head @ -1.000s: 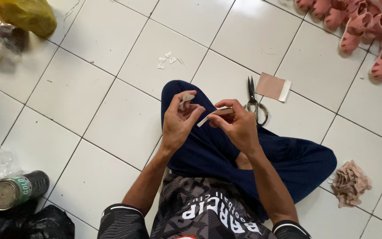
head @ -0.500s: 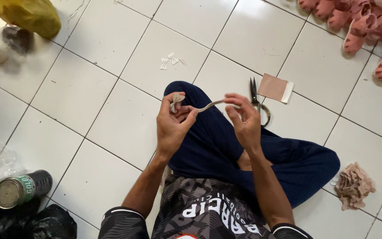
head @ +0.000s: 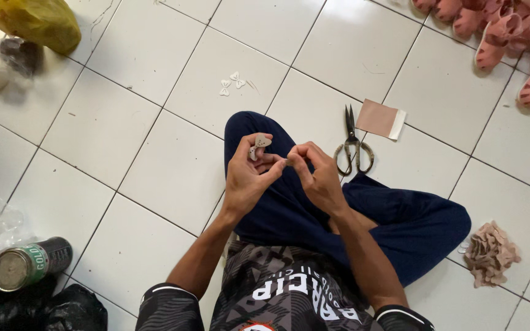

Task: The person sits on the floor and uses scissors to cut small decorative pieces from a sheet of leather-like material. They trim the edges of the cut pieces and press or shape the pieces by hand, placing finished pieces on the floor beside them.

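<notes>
At frame centre, the left hand [head: 249, 175] pinches a small beige bow-shaped cutout [head: 260, 143] upright in its fingertips; the right hand [head: 317, 175], fingers closed, meets it just right.

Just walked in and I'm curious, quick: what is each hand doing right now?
Left hand: closed on a small beige cutout piece, pinched in the fingers.
Right hand: fingertips pinched together by the left hand; what they grip cannot be told.

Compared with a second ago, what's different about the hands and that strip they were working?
The hands closed in: half a second ago they stretched a thin strip between them; now the left hand and right hand meet fingertip to fingertip, the left pinching a small beige piece. The scissors, pink card and can stayed put.
</notes>
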